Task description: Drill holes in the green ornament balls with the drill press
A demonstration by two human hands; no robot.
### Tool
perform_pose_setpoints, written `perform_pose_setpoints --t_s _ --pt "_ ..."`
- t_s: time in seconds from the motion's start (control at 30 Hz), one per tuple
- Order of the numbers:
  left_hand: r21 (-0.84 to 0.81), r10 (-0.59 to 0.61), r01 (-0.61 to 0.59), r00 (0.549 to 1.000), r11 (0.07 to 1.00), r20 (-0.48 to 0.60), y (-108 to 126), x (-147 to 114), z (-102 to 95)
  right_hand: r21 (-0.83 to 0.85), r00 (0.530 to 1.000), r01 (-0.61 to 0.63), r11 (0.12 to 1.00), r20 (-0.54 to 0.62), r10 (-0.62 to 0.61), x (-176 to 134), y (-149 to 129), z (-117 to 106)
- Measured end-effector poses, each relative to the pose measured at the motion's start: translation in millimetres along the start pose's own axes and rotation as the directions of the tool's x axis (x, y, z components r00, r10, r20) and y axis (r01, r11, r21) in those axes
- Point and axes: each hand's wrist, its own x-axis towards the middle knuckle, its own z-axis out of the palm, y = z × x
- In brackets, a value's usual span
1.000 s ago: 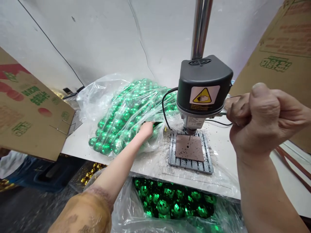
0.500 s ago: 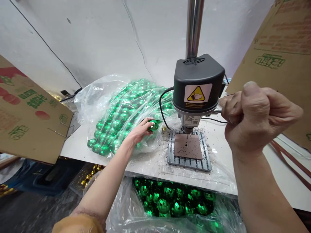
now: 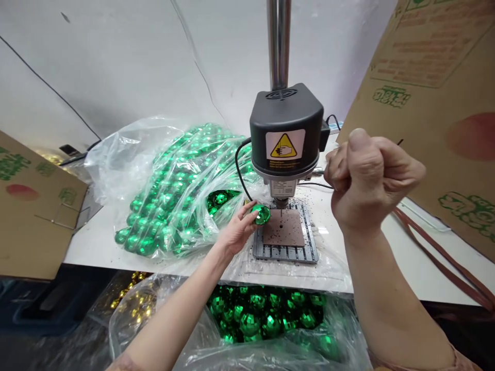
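Between the fingers of my left hand [image 3: 240, 226] is a shiny green mirrored ball [image 3: 261, 214], held over the left edge of the drill press base [image 3: 286, 253]. A brown square board [image 3: 291, 228] with a dark hole lies on that base, scattered with dark shavings. Above it hangs the black drill press head [image 3: 286, 126] with a yellow warning label, its chuck [image 3: 281, 202] raised clear of the board. My right hand [image 3: 365, 178] is closed in a fist at the right side of the head, around the feed lever [image 3: 317, 173]; most of the lever is hidden by the fingers.
A clear plastic bag [image 3: 116, 149] of green balls spreads over the table at left. Below the table edge, another bag [image 3: 201, 350] holds more green balls. Cardboard boxes [image 3: 34, 216] flank both sides. Brown straps [image 3: 436, 252] lie on the right.
My left hand has carried the green ball from the bag rightward to the edge of the drill base. The view has shifted right; my right hand stays at the lever.
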Motion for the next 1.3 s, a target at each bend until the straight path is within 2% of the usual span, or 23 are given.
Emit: perform_pose_setpoints --t_s 0.1,0.23,0.57,0.83,0.97,1.13,1.3 --pt "0.123 0.094 -0.089 0.995 0.988 -0.031 -12 10 4.6 -0.007 1.0 -0.001 1.0 0.012 0.001 -1 0 0" --pt "0.266 0.194 -0.203 0.979 0.942 0.057 -26 20 6.0 -0.077 0.999 0.017 0.997 0.03 -0.015 -2 0 -2" --pt "0.381 0.247 -0.316 0.944 0.869 0.22 -36 28 9.2 -0.187 0.998 0.009 0.982 0.065 0.003 -5 0 -4" --pt "0.517 0.303 -0.449 0.888 0.729 0.345 -39 23 7.3 -0.178 0.997 0.04 0.983 0.067 -0.029 -6 -1 -3" --pt "0.566 0.315 -0.451 0.891 0.69 0.327 -43 14 16.2 -0.103 0.998 0.038 0.994 0.046 -0.034 -6 -1 -3" --pt "0.514 0.357 -0.41 0.912 0.754 0.203 -52 11 26.8 -0.117 0.999 -0.005 0.993 0.046 0.011 -6 -2 -4" --pt "0.463 0.35 -0.419 0.908 0.781 0.231 -55 11 25.7 -0.134 0.999 -0.001 0.991 0.051 0.008 -5 -3 -4"
